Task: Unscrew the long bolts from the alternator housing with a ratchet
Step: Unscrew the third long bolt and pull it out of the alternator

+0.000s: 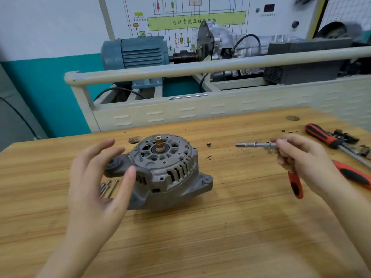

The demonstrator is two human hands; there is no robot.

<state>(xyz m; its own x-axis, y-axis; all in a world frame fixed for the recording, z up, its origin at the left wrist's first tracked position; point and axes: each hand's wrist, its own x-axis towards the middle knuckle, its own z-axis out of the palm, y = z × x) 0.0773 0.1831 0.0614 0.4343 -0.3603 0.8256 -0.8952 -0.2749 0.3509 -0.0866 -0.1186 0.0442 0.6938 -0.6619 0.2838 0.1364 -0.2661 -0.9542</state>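
Observation:
The grey alternator housing (pixel 168 171) stands on the wooden table (pixel 200 237), shaft end up. One long bolt (pixel 139 153) sticks up out of its top left. Three loose long bolts (pixel 109 187) lie on the table at its left, partly behind my left hand (pixel 96 189). That hand hovers beside the housing, fingers spread and relaxed, holding nothing. My right hand (pixel 301 157) grips the ratchet (pixel 265 146) to the right of the housing. Its socket extension points left and its red and black handle (pixel 295 183) hangs below my fingers.
Red and black handled tools (pixel 321 135) (pixel 353 174) lie at the table's right edge, with dark crumbs of dirt around them. A cream railing (pixel 200 66) and a training rig with a blue motor (pixel 136 53) stand behind the table.

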